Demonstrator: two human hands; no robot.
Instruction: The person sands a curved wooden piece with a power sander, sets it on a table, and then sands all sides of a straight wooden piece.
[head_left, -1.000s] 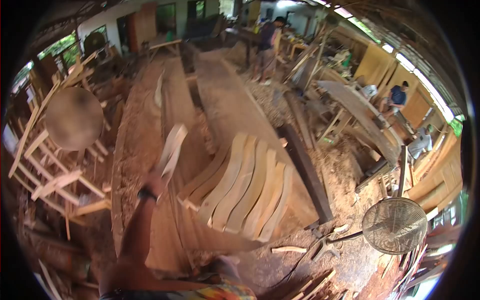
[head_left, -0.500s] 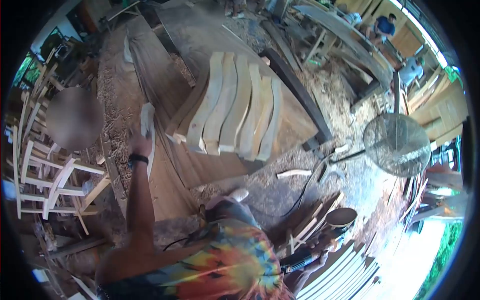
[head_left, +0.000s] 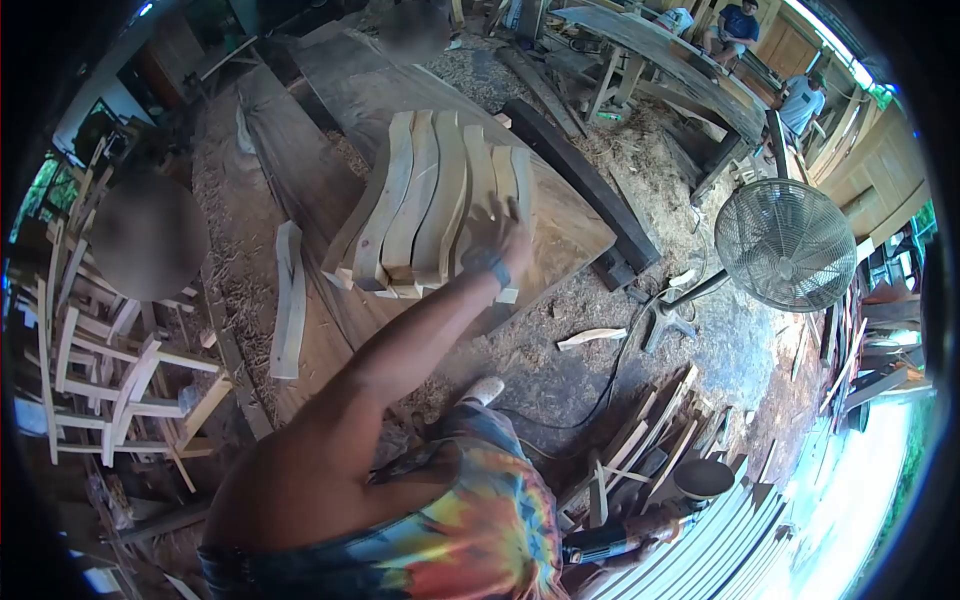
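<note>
Curved wooden pieces (head_left: 425,205) stand side by side in a stack on a wide wooden board (head_left: 565,225). My left hand (head_left: 503,238), with a dark band at its wrist, reaches across to the right part of the stack and lies on it with fingers spread. Low on the right, my right hand (head_left: 655,528) is wrapped round a dark power tool (head_left: 605,542) that has a round disc or cup (head_left: 703,478) at its head. Separate from the stack, another curved piece (head_left: 289,300) lies on the board to the left.
A standing fan (head_left: 785,245) is at the right, with a cable on the floor near its base. Wooden frames (head_left: 110,380) are piled at the left. Wood strips (head_left: 640,440) lie near the tool. Two people (head_left: 735,30) sit at the back right beside a long slab (head_left: 670,60).
My left hand has moved right, from the loose curved piece onto the stack. That loose piece now lies free of my hand. The view has shifted somewhat.
</note>
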